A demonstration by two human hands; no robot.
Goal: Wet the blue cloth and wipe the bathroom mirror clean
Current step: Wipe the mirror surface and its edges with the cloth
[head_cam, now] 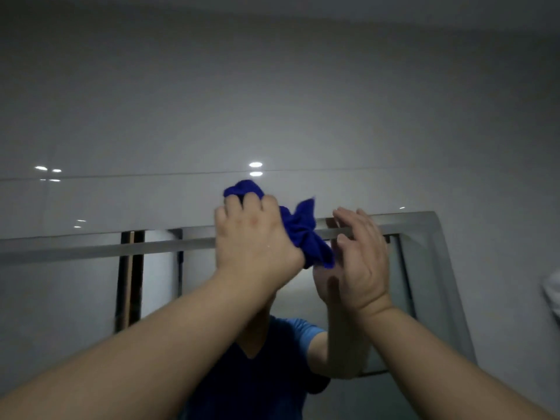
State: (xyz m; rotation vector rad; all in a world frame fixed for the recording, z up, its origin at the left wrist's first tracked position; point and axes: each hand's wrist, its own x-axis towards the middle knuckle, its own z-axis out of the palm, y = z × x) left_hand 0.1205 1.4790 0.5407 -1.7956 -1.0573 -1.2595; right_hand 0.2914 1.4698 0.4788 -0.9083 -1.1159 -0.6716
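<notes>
My left hand [253, 234] is raised at the mirror's top edge and is shut on the bunched blue cloth [300, 225], which sticks out above my fingers and hangs down to the right of my wrist. My right hand [360, 259] is beside it with fingers apart, close to the hanging end of the cloth; whether it touches the cloth is unclear. The mirror [60, 292] has a bevelled top edge and fills the lower half of the view. It reflects a person in a blue shirt, raised arms and a doorway.
Glossy white wall tiles [272, 101] rise above the mirror, with light spots reflected in them. The mirror's right edge [448, 268] slants down toward the lower right. A pale object [553, 298] shows at the far right edge.
</notes>
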